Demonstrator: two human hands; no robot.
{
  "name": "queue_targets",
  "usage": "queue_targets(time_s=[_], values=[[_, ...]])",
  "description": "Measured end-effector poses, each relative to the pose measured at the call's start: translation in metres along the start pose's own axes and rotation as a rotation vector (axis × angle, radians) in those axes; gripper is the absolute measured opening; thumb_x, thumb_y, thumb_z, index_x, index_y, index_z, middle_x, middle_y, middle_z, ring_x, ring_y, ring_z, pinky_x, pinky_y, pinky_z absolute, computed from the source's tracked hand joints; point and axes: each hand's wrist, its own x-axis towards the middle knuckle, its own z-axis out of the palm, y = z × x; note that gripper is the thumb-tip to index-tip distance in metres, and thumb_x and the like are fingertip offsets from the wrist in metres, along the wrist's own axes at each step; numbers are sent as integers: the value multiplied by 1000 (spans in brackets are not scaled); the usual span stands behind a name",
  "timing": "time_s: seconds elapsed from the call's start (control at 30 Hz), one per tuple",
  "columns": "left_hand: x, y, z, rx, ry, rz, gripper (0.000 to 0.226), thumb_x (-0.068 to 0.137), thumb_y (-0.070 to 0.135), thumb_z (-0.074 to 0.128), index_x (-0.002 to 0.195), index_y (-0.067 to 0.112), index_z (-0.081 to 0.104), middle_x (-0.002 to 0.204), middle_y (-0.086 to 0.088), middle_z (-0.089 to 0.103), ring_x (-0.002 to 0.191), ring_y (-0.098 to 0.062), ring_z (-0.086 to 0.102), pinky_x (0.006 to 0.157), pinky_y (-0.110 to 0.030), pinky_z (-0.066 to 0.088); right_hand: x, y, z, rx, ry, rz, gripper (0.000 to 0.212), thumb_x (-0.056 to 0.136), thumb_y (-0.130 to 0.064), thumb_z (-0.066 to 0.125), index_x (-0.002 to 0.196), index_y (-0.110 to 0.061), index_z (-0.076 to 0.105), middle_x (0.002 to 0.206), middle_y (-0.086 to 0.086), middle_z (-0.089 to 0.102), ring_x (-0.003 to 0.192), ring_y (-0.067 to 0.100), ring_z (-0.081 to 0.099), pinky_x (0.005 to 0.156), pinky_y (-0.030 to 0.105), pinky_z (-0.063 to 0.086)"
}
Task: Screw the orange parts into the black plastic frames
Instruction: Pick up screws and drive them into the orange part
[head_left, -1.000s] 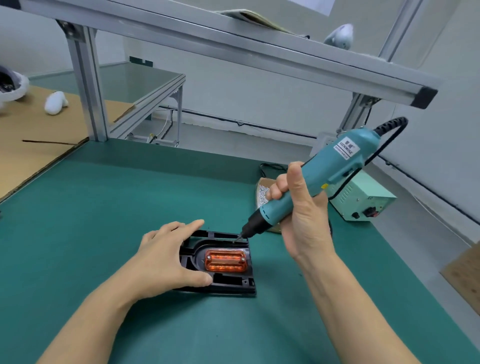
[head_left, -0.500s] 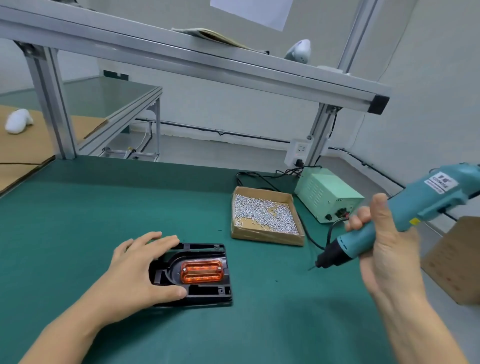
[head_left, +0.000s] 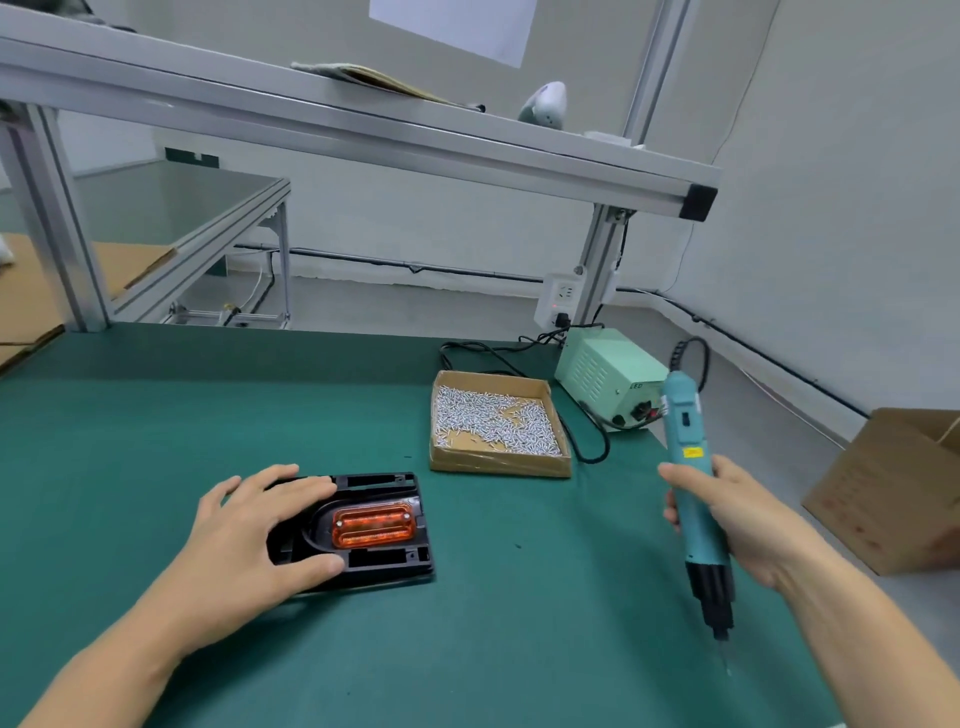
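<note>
Left hand (head_left: 249, 535) flat, fingers spread, pressing on the black plastic frame (head_left: 387, 558); orange part (head_left: 374, 526) seated in its middle; right hand (head_left: 737, 519) gripping teal electric screwdriver (head_left: 696, 499), bit down near the green-matted counter (head_left: 156, 441); cardboard tray of screws (head_left: 496, 421) behind; pale green power box (head_left: 605, 371) beside it.

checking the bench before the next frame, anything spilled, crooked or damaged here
Nothing stands out. The screws stay inside their cardboard tray, the orange part sits squarely in the black frame under the left hand, and the right hand holds the electric screwdriver tip-down over the mat.
</note>
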Motion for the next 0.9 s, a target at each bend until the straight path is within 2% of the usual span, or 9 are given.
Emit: queue_targets(time_s=[0.13,0.3,0.4,0.5,0.67,0.9], values=[[0,0,1,-10,16,13,82,49,76,46,121,38,55,117,42,32,117,33,5,108,-15,0,5,10,4,-231,-35,4,32,91,-37,64,107,-15,48,66,4,64,57,17,59,63,33,47],[0,-3,2,10,4,28,83,51,77,46,123,36,57,120,39,37,128,11,24,112,-23,3,13,14,8,-535,33,10,33,91,-46,57,101,-17,45,71,6,69,50,13,64,55,27,45],[0,-3,2,2,4,31,81,51,77,46,122,39,55,120,41,36,128,11,23,112,-22,2,17,12,12,-778,85,3,38,93,-51,52,99,-13,44,87,8,64,68,21,66,61,30,48],[0,-3,2,-9,0,28,80,51,77,46,122,40,54,121,41,37,129,12,22,112,-22,2,20,11,17,-1006,121,3,39,95,-50,46,101,-11,44,83,3,56,70,18,53,56,30,38],[1,-4,3,-1,-6,26,81,52,77,45,123,39,54,124,38,39,131,9,23,114,-25,3,28,13,23,-1162,148,9,37,96,-49,44,100,-12,44,80,-1,50,74,19,52,56,29,36],[1,-5,3,-5,1,34,81,52,77,46,123,39,54,122,39,39,130,10,23,113,-25,4,39,12,34,-1367,205,-42,36,95,-52,41,94,-16,43,73,-5,48,66,16,49,50,25,31]])
